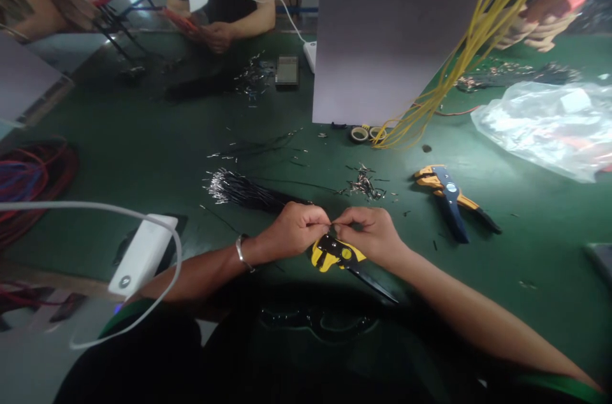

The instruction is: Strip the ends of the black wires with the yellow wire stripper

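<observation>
My left hand [291, 232] and my right hand [366, 235] meet above the green bench mat [143, 162], their fingertips pinching a thin dark wire [331, 223]. Just below them lies a yellow-and-black wire stripper [335, 254], partly hidden by my hands and seemingly not held. A bundle of black wires with bare metal ends [243, 190] lies beyond my left hand. Loose metal clippings [364, 184] sit ahead of my right hand. A second wire stripper, yellow and blue [449, 200], rests to the right.
A white power bank [143, 254] and its cable lie over my left forearm. Ahead stand a grey panel [401, 28], yellow cables [478, 53] and tape rolls [359, 134]. A co-worker's hands [217, 36] work across the bench. A plastic bag [540, 127] lies right.
</observation>
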Available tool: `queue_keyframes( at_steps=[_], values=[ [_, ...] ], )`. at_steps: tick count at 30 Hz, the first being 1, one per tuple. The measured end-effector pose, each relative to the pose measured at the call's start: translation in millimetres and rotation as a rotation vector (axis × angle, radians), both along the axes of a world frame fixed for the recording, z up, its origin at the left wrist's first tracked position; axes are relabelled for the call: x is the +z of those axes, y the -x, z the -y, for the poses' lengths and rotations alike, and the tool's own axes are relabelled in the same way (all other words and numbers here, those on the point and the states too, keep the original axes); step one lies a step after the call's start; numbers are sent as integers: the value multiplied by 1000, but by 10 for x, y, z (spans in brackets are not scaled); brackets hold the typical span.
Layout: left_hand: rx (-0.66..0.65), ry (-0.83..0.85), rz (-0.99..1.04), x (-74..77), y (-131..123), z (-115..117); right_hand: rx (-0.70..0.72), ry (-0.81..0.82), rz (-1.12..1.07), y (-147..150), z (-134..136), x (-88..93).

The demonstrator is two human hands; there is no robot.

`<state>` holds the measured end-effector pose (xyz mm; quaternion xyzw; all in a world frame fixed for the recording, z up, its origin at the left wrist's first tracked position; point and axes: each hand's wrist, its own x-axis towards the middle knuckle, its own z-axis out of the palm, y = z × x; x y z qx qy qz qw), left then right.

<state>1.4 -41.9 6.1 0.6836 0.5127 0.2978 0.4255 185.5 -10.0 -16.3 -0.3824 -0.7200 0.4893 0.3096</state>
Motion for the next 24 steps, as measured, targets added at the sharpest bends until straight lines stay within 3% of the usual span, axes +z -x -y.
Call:
queue_keyframes(
  at_steps=[3,5,7,11,13,15,21,24],
  values=[
    [12,84,20,37,12,-24,31,266,-28,-18,-24,15],
    [18,105,21,50,15,-31,54,334,-40,-24,-37,24],
    [11,104,21,46,12,-28,67,252,-12,-22,-41,29],
    [-28,10,-7,-5,-6,3,61,-158,56,4,-18,9],
    [-57,-89,-52,-35,-13,22,57,-284,60,20,-1,-10],
    [-79,-163,-92,-53,-16,36,59,-329,51,31,11,-24],
    [-61,-144,-103,-40,-15,40,73,-339,56,38,18,-19],
    [-66,-171,-131,-50,-23,34,50,-431,65,48,18,-27]
  ],
)
